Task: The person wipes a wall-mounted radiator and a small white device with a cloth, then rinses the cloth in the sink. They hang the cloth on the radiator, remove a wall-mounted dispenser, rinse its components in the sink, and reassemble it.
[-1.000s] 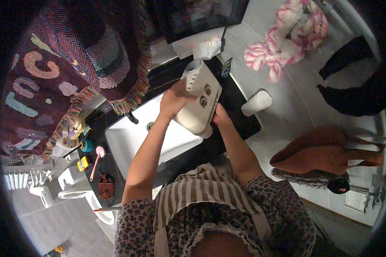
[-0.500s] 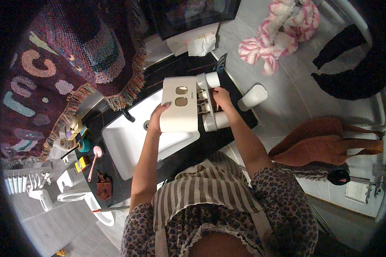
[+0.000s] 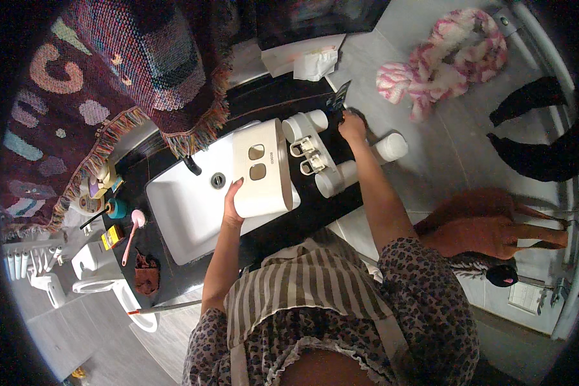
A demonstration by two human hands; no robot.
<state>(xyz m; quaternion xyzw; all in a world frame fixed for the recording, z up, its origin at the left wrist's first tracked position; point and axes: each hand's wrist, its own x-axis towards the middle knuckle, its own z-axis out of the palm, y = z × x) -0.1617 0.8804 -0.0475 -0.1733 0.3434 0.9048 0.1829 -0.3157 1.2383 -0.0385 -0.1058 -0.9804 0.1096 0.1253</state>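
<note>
My left hand (image 3: 233, 204) is closed on the near side of a cream plastic box (image 3: 264, 190) with two oval windows, held tilted over the sink's right edge. Beside the box is a white bracket (image 3: 312, 154) with small clips and a white cup at each end, an upper cup (image 3: 305, 125) and a lower cup (image 3: 336, 179). Whether bracket and box are joined is hard to tell. Past the bracket, my right hand (image 3: 352, 128) is at the counter's far right, fingers curled by dark items. What they hold is hidden. A black comb-like item (image 3: 338, 96) stands close by.
The white sink (image 3: 186, 235) with a black tap (image 3: 192, 165) sits in a black counter (image 3: 264, 241). At left lie a pink-handled brush (image 3: 130, 241), a yellow box (image 3: 112, 237) and a brown pouch (image 3: 147, 273). A white canister (image 3: 392, 147) stands at right. A patterned fringed cloth (image 3: 128, 71) hangs upper left.
My right hand has left the bracket and moved away toward the counter's far right corner. The box in my left hand has shifted a little nearer and tilted. The bracket appears farther from the box.
</note>
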